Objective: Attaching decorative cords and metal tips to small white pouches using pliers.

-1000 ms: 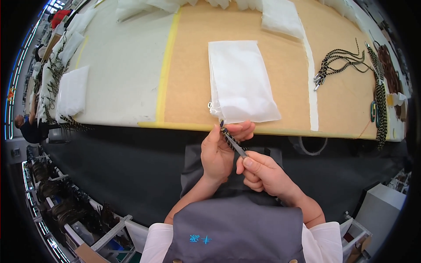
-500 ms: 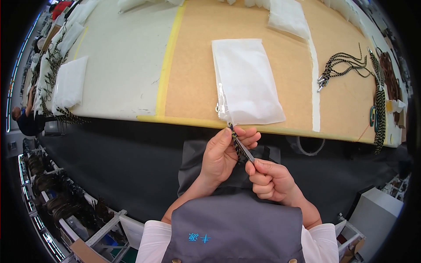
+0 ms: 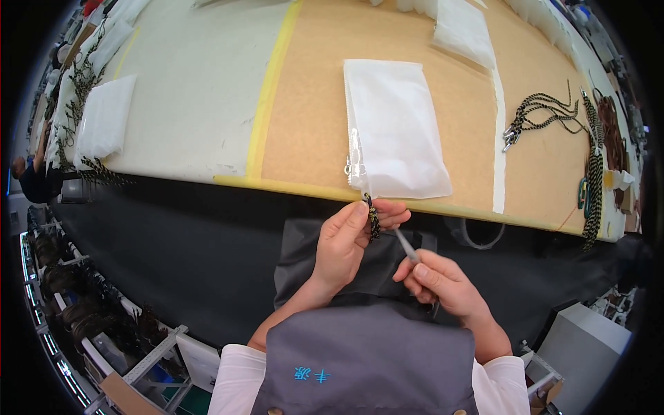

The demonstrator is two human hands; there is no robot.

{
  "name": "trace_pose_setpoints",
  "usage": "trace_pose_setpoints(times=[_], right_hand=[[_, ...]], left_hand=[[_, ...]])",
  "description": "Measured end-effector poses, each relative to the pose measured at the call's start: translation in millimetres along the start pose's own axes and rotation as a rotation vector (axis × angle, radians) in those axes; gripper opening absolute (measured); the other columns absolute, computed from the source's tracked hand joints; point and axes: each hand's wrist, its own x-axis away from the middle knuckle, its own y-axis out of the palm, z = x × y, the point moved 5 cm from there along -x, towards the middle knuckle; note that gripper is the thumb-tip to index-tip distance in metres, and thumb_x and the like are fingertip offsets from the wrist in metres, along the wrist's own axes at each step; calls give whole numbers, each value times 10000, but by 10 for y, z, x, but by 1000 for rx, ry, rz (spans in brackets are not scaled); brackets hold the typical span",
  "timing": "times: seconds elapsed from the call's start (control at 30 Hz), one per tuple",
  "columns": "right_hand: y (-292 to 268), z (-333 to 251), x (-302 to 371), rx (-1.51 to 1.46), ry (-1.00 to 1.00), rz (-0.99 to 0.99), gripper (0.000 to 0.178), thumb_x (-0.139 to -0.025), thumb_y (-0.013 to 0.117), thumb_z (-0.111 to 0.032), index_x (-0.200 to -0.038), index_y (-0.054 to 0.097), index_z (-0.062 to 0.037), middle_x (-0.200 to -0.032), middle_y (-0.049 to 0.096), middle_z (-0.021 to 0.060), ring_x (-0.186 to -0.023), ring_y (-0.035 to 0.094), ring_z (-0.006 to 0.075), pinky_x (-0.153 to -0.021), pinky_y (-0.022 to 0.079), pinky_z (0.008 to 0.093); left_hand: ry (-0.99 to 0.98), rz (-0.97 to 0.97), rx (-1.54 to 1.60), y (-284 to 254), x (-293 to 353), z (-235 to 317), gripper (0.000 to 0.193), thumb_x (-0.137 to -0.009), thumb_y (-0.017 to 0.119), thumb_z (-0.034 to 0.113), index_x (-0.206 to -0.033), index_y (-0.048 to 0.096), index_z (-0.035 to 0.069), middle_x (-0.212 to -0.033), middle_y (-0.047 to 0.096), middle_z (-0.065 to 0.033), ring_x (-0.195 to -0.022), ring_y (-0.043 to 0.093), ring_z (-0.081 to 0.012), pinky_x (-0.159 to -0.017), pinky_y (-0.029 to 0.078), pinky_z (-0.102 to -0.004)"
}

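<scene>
A frosted white zipper bag lies on the tan table top, its lower end by the yellow-taped front edge. At that bag's lower left corner, a short black-and-yellow braided cord hangs down and looks knotted. My left hand pinches the cord near its top between thumb and fingers, just off the table edge. To the right and a little nearer, my right hand is closed round a slim, pointed grey metal tool. The tool's tip points up left toward the cord, apart from it.
Striped cords with metal tips lie on the right, beside a hanging cord bundle and small green-handled snips. Another white bag sits at the left. A person stands at the far left. A grey cabinet stands lower right.
My right hand has drawn the metal tool down and right, away from the cord, and turned. My left hand keeps its pinch on the cord. The view has shifted slightly.
</scene>
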Motion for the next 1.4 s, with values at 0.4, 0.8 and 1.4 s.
trace_pose_setpoints(times=[0.4,0.8,1.4], right_hand=[[247,-1014,-542,1119,-893,280,195,-836,707,-13,-988,584,-21,-770,646,62,-627,637,152,-551,497,284],[445,-1154,-673,1439,-840,256,220,-731,687,46,-874,550,-50,-713,580,73,-592,614,237,-530,486,318],[22,-1003,-389,738,-646,382,173,-875,647,23,-897,487,-38,-894,642,26,-577,352,-19,-524,306,176]], left_hand=[[2,-80,-191,-248,46,46,307,-1061,495,147,-1252,609,-64,-1187,674,-103,-1106,611,-138,-989,478,-291],[47,-74,-187,-267,-8,143,237,-1023,572,95,-1193,669,-38,-1060,704,-42,-956,595,-73,-852,468,-231],[-192,-157,179,-180,43,69,458,-1097,365,279,-1336,519,-81,-1238,644,-243,-1096,670,-333,-948,536,-430]])
